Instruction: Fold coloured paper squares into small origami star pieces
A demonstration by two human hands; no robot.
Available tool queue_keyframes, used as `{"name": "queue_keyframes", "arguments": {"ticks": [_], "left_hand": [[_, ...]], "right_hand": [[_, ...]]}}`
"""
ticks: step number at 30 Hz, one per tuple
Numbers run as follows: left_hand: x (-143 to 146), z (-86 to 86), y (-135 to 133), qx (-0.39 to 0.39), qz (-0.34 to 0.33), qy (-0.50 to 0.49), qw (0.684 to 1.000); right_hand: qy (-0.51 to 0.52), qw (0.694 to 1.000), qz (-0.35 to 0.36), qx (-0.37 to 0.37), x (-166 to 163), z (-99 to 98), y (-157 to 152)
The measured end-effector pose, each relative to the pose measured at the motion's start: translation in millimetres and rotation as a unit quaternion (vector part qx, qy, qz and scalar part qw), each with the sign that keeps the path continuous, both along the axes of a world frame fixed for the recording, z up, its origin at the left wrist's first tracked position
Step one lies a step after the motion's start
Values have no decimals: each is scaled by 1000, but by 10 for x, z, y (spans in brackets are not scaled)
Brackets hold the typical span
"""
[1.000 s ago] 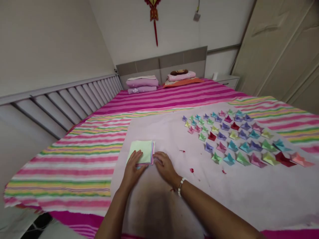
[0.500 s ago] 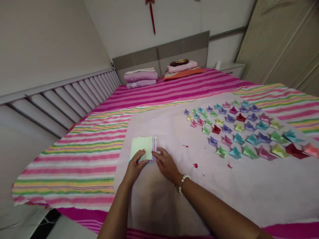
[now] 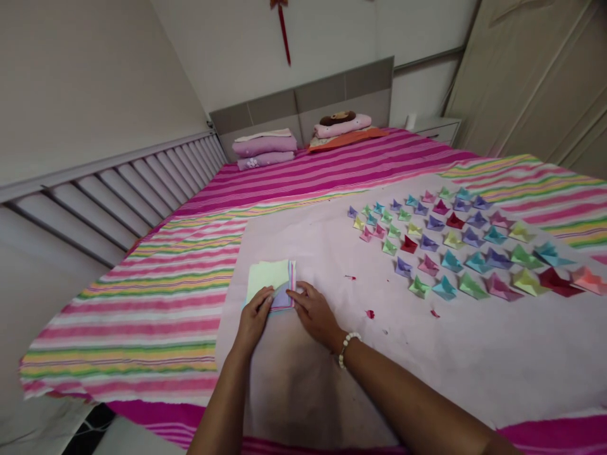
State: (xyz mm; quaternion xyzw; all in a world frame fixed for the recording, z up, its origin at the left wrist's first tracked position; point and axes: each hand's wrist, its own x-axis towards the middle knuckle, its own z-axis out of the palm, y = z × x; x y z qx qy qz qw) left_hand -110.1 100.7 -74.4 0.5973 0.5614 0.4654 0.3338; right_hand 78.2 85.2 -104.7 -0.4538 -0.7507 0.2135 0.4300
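Observation:
A stack of square coloured paper (image 3: 283, 304) lies on the pale sheet, with a light green paper (image 3: 268, 273) on top. The green paper's near right corner is bent up, baring a purple paper beneath. My left hand (image 3: 256, 314) is closed at the near left edge, fingertips on the green paper and thumb low by the stack's near side. My right hand (image 3: 315, 313), wearing a beaded bracelet (image 3: 348, 347), is closed at the stack's right edge, one fingertip over the purple paper. Exactly which layers each hand pinches is partly hidden.
Several rows of small folded paper shapes (image 3: 452, 260) in many colours stand to the right. Small red scraps (image 3: 370, 314) lie between them and my hands. Folded bedding (image 3: 264, 149) rests by the headboard (image 3: 344, 85); a slatted rail (image 3: 142, 189) runs along the left.
The green paper's near right corner has come up, and the purple paper beneath now shows. My left hand has shifted slightly left; my right hand stays at the stack's edge.

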Motion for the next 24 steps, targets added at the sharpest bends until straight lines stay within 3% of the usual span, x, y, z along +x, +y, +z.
{"name": "queue_keyframes", "arguments": {"ticks": [5,10,14,17,18,21,24], "left_hand": [[12,146,-2,-7,95,-126,988],[-42,439,-5,-3,184,-298,937],[61,688,-184,-30,158,-384,909],[185,836,-385,-54,131,-425,894],[225,876,-451,-80,117,-461,876],[345,958,-621,-148,95,-524,833],[494,955,-736,-170,74,-525,830]], "right_hand": [[11,1000,1,-1,4,11,-3],[77,997,15,-25,-2,-2,-4],[222,971,27,-86,-13,4,27],[267,956,15,-121,37,54,41],[279,951,11,-136,76,84,29],[305,935,2,-182,255,228,-92],[345,909,23,-232,452,453,-332]]}}
